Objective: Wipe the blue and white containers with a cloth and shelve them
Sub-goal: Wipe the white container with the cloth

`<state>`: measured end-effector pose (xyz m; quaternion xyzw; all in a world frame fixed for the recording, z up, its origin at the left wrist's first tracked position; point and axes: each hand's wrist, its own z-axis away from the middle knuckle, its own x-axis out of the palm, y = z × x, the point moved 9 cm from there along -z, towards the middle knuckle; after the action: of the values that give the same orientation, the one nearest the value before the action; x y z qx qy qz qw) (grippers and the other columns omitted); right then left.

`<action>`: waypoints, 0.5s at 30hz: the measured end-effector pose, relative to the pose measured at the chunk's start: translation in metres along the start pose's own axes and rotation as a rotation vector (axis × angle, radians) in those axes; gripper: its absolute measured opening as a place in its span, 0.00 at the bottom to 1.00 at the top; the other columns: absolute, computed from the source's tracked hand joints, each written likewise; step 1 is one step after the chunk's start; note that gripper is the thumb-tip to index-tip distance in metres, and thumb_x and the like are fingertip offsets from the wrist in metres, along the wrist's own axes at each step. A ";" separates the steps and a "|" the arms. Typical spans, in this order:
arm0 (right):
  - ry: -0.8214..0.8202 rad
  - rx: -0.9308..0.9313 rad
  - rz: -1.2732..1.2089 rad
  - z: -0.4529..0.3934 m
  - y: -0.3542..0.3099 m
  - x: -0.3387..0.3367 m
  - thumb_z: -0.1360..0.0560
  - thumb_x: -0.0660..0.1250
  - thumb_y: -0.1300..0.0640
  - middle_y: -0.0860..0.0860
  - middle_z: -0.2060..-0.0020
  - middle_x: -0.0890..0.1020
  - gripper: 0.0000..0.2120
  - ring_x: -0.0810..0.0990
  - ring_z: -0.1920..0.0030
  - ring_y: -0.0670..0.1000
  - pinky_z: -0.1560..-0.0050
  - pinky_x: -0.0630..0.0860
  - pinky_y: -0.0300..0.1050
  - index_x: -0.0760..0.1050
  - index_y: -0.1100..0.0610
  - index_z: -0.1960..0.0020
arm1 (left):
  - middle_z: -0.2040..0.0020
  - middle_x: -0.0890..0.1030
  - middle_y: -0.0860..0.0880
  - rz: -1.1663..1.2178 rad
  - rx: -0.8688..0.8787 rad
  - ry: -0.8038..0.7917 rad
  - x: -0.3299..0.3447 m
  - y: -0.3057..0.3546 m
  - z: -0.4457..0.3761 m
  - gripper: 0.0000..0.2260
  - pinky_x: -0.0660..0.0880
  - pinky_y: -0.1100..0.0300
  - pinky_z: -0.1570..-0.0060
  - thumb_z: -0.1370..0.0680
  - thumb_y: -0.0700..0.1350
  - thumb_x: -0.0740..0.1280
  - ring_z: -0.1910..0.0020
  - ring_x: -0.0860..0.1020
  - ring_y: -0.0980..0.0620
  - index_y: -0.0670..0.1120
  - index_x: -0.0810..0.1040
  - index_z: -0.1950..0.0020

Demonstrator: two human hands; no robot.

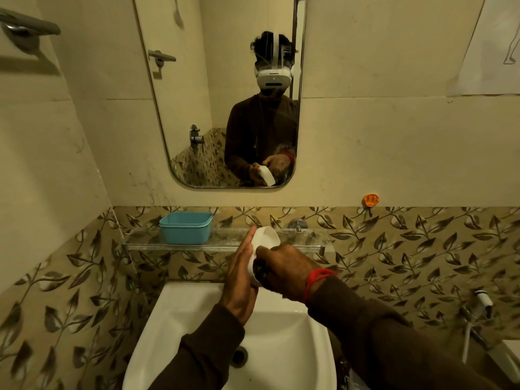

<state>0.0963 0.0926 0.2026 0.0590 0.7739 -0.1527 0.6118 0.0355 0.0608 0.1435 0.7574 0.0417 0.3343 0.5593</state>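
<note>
A white container (266, 239) is held tilted above the sink, its open mouth facing away from me. My left hand (242, 280) grips it flat against its left side. My right hand (284, 273) presses a dark cloth (260, 273) against the container's lower part; most of the cloth is hidden under the fingers. A blue square container (185, 228) stands upright on the glass shelf (146, 243), to the left of my hands.
A white sink (194, 313) lies directly below my hands. Above the shelf hangs a mirror (197, 94) showing a person in a headset. A tap (297, 224) sits behind the white container. An orange hook (370, 199) and a spray hose (482, 301) are at the right.
</note>
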 end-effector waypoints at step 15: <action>-0.009 0.132 -2.154 0.008 0.031 -0.003 0.30 0.60 0.68 0.61 0.44 0.82 0.24 0.82 0.46 0.58 0.50 0.80 0.53 0.73 0.61 0.34 | 0.27 0.73 0.46 0.242 -0.003 0.039 -0.006 0.006 -0.016 0.18 0.80 0.40 0.44 0.16 0.54 0.55 0.32 0.76 0.40 0.64 0.68 0.26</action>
<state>0.1134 0.1194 0.1990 -0.6206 0.4070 -0.6522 0.1542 0.0207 0.0689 0.1483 0.7494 -0.0398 0.4141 0.5151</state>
